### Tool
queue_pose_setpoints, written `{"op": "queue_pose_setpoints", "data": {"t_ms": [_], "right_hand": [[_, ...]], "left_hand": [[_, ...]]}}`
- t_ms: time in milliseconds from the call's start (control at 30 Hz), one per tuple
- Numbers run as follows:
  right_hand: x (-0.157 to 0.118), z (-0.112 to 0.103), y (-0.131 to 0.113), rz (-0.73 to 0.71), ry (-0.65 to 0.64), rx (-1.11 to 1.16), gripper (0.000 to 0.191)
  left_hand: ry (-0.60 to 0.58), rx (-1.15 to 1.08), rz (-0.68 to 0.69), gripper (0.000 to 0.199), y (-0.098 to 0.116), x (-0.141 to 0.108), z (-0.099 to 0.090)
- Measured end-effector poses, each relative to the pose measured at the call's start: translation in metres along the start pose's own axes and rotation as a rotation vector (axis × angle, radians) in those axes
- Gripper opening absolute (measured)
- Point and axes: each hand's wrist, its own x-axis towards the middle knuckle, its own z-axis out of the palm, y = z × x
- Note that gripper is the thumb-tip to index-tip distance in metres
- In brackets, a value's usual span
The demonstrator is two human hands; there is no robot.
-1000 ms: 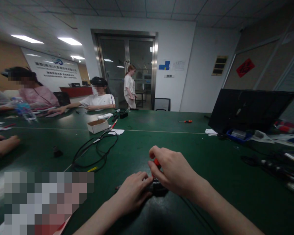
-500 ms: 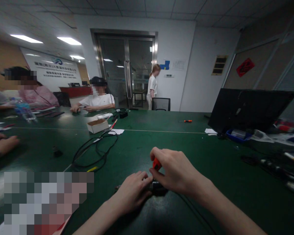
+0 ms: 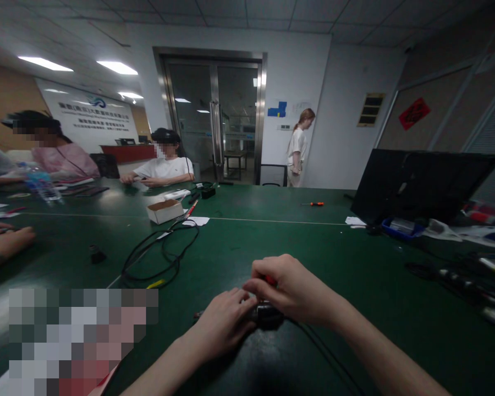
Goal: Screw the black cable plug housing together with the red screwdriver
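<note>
Low in the middle of the view, a dark corded tool [image 3: 269, 315] lies on the green table [image 3: 305, 247]; its exact kind is hidden. My left hand [image 3: 227, 319] is closed over its body and holds it down against the tabletop, a narrow end showing past the wrist side. Above the tool's right part, my right hand [image 3: 292, 289] pinches a screwdriver [image 3: 270, 280] by its red-orange handle. Only a bit of that handle shows between the fingers; the shaft and tip are hidden. A thin cable runs from the tool toward the lower right.
Left of my hands lie a coiled black cable [image 3: 177, 253], a small open box [image 3: 165, 212] and a black piece [image 3: 96, 254]. Another orange-handled screwdriver [image 3: 317, 204] lies farther back. A monitor [image 3: 421, 187] and tools stand right. Co-workers sit left; a person [image 3: 299, 146] walks behind.
My right hand has turned and dipped slightly, covering more of the red-orange handle. The left hand stays put on the tool. The person at the back has walked to the right.
</note>
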Motion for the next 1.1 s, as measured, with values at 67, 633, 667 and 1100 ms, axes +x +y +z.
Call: {"op": "queue_pose_setpoints", "data": {"t_ms": [67,633,667,1100], "right_hand": [[0.0006,0.0014,-0.0005,0.041,0.038,-0.056,0.013],[-0.0033,-0.0021,-0.0025,0.099,0.065,-0.52,0.016],[-0.0031,-0.0022,-0.0021,0.081,0.063,-0.497,0.014],[-0.0034,-0.0032,-0.0033,-0.059,0.005,-0.123,0.019]], "left_hand": [[-0.002,0.011,0.004,0.032,0.0002,0.0005,0.0],[-0.031,0.029,0.001,0.031,0.0028,0.0014,-0.0035],[-0.032,0.031,-0.001,0.031,0.0024,0.0016,-0.0031],[0.004,0.005,0.007,0.02,-0.0006,-0.0006,0.0005]]}}
